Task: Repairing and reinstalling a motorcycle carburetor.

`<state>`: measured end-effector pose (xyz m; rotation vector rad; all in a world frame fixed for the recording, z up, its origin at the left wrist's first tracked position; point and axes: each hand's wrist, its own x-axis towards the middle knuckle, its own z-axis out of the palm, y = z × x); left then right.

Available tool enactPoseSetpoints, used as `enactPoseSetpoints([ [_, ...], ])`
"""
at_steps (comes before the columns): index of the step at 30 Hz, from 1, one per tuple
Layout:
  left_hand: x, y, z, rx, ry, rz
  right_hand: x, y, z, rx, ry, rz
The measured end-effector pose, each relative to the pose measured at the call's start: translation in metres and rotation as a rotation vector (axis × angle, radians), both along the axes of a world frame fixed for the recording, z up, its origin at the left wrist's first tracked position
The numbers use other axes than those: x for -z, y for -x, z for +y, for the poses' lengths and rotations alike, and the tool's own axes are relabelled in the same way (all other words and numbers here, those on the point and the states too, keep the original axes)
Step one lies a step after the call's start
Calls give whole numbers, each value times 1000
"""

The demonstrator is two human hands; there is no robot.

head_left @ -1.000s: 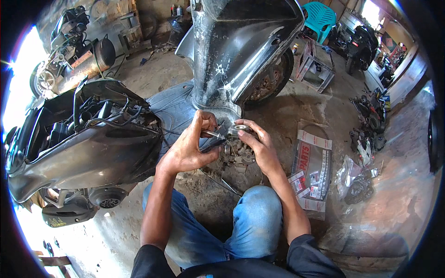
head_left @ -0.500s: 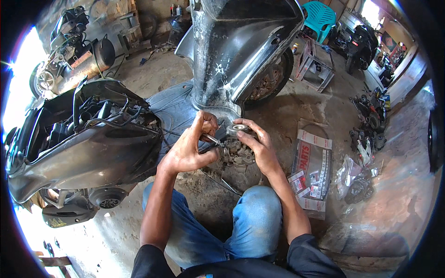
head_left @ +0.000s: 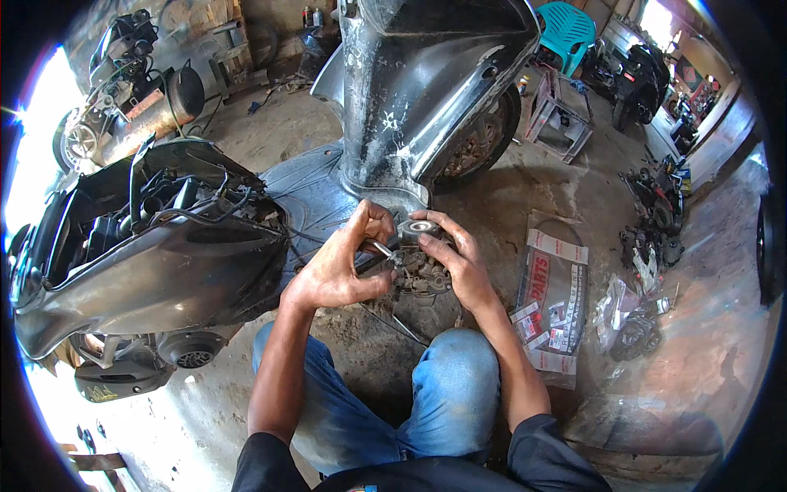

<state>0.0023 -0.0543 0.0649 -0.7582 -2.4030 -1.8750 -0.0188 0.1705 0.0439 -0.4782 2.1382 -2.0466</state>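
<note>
My left hand (head_left: 340,261) is curled, with a thin metal rod (head_left: 377,247) pinched in its fingers; the rod's tip points at the parts beside it. Between thumb and fingers, my right hand (head_left: 461,261) grips a round grey metal part (head_left: 421,228) with a ring-shaped top. Just below it is a grimy metal engine part (head_left: 423,277), low between my hands. Whether the round part is joined to that piece I cannot tell. My fingers hide some of both.
A dark scooter (head_left: 156,254) with its seat area uncovered stands left and ahead, its footboard (head_left: 307,184) close to my hands. On the floor at right lie a plastic parts bag (head_left: 553,299) and loose parts (head_left: 635,328). Further off are a crate (head_left: 561,119) and a teal chair (head_left: 567,33).
My left hand has shifted very slightly right and down with the rod. My right hand keeps nearly the same place on the round part.
</note>
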Motion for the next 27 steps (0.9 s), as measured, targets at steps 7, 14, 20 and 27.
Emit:
enactPoseSetpoints([
  [7, 1, 2, -2, 89, -14, -41, 0, 1, 1, 1, 27, -31],
  [14, 9, 2, 1, 46, -12, -29, 0, 1, 1, 17, -5, 30],
  [20, 9, 4, -5, 79, 47, 19, 2, 2, 0, 11, 2, 36],
  [27, 8, 1, -2, 20, 129, -6, 1, 0, 2, 17, -32, 66],
])
